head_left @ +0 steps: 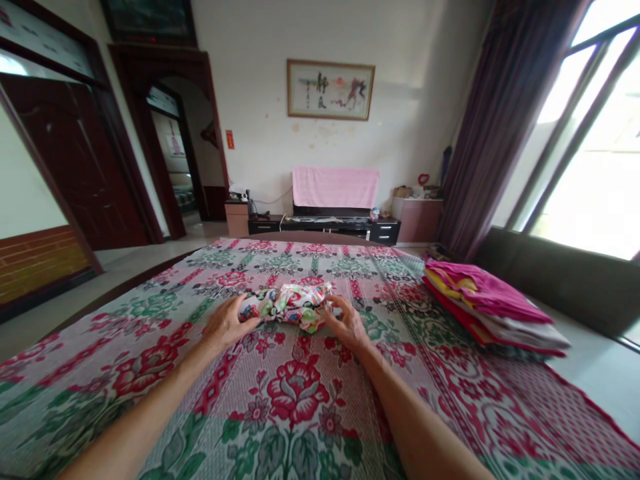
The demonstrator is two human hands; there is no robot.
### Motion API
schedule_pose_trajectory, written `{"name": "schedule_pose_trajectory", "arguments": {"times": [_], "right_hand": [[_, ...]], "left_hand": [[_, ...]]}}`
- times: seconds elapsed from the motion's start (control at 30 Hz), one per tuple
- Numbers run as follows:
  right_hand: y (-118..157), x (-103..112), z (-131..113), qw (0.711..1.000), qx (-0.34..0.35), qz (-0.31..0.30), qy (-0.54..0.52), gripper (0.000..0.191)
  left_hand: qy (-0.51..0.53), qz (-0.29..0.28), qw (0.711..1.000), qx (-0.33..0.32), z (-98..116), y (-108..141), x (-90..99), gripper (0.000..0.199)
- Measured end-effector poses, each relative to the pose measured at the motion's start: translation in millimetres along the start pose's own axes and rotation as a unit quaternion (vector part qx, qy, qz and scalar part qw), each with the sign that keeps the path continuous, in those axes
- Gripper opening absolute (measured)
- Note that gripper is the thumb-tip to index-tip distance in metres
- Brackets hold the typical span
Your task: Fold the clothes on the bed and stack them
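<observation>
A crumpled piece of multicoloured patterned cloth (290,304), white with red, green and blue, lies bunched in the middle of the flowered bedspread (300,393). What kind of item it is cannot be made out. At its left end, my left hand (227,323) grips the cloth between thumb and fingers. My right hand (346,324) has hold of the right end, its fingers curled over the edge. Parts of the fingertips are hidden in the folds.
To the right sits a stack of folded clothes (493,303), pink on top. Beyond the bedspread, a low black cabinet (265,225) stands by the wall, with a pink cloth (335,187) above it. A purple curtain (495,133) hangs beside the window.
</observation>
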State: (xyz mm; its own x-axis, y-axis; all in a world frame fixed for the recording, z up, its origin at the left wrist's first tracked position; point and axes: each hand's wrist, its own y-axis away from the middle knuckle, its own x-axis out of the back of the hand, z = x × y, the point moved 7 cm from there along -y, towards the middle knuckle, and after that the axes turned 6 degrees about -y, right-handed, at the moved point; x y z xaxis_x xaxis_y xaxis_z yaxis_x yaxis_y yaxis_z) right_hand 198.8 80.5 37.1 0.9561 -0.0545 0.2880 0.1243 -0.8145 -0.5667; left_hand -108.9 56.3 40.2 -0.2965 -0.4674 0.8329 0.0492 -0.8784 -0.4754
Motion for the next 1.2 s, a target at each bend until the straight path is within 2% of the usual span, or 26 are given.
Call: {"name": "schedule_pose_trajectory", "arguments": {"times": [0.07, 0.13, 0.2, 0.23, 0.3, 0.33, 0.37, 0.43, 0.5, 0.57, 0.63, 0.73, 0.83, 0.9, 1.0, 1.1, 1.2], "right_hand": [[3, -13, -14, 0.994, 0.084, -0.058, 0.038, 0.024], [6, -22, -18, 0.985, 0.126, -0.097, 0.070, 0.013], [6, -23, -14, 0.985, 0.112, -0.092, 0.096, 0.013], [4, -20, -10, 0.988, 0.089, -0.073, 0.100, 0.016], [1, -10, -2, 0.995, 0.031, -0.015, 0.091, 0.021], [1, -5, 0, 0.997, 0.006, 0.013, 0.081, 0.023], [0, -1, 1, 0.997, -0.012, 0.034, 0.069, 0.025], [0, 3, -2, 0.997, -0.020, 0.051, 0.048, 0.024], [1, 1, -10, 0.999, -0.003, 0.035, 0.032, 0.022], [3, -3, -19, 1.000, 0.017, 0.005, 0.024, 0.021], [5, -8, -25, 0.999, 0.022, -0.026, 0.022, 0.024], [8, -15, -27, 0.998, 0.019, -0.063, 0.020, 0.025], [8, -18, -25, 0.998, 0.020, -0.061, 0.013, 0.025], [6, -15, -22, 0.999, 0.016, -0.029, 0.013, 0.025], [2, -2, -12, 0.998, 0.006, 0.058, 0.038, 0.023], [0, 18, 10, 0.984, -0.049, 0.163, 0.052, 0.027], [0, 32, 33, 0.964, -0.120, 0.233, 0.035, 0.033]], "left_hand": [[-0.003, -0.044, 0.999, -0.006, -7, 1, -8.4, 0.034], [0.003, -0.076, 0.997, 0.004, -15, -7, -8.5, 0.023], [0.031, -0.119, 0.992, 0.039, -23, -22, -3.7, 0.022], [0.060, -0.164, 0.983, 0.056, -25, -30, -3.0, 0.022], [0.150, -0.242, 0.951, 0.117, -29, -46, -0.5, 0.021], [0.193, -0.243, 0.938, 0.156, -30, -55, 3.8, 0.020], [0.239, -0.219, 0.925, 0.198, -32, -64, 9.0, 0.023], [0.331, -0.107, 0.900, 0.261, -35, -80, 21.0, 0.040], [0.386, -0.001, 0.881, 0.274, -35, -87, 26.7, 0.059], [0.356, 0.067, 0.896, 0.259, -35, -86, 26.3, 0.073], [0.257, 0.099, 0.935, 0.223, -33, -79, 21.5, 0.077], [0.152, 0.077, 0.980, 0.100, -15, -65, 1.7, 0.057], [0.103, 0.042, 0.992, -0.051, 17, -48, -21.8, 0.052], [0.081, 0.006, 0.990, -0.113, 36, -37, -37.5, 0.057], [0.040, 0.011, 0.991, -0.126, 53, -29, -45.6, 0.050], [0.002, 0.055, 0.992, -0.117, 60, -27, -36.0, 0.031], [-0.002, 0.111, 0.984, -0.138, 67, -26, -13.1, 0.022]]}}
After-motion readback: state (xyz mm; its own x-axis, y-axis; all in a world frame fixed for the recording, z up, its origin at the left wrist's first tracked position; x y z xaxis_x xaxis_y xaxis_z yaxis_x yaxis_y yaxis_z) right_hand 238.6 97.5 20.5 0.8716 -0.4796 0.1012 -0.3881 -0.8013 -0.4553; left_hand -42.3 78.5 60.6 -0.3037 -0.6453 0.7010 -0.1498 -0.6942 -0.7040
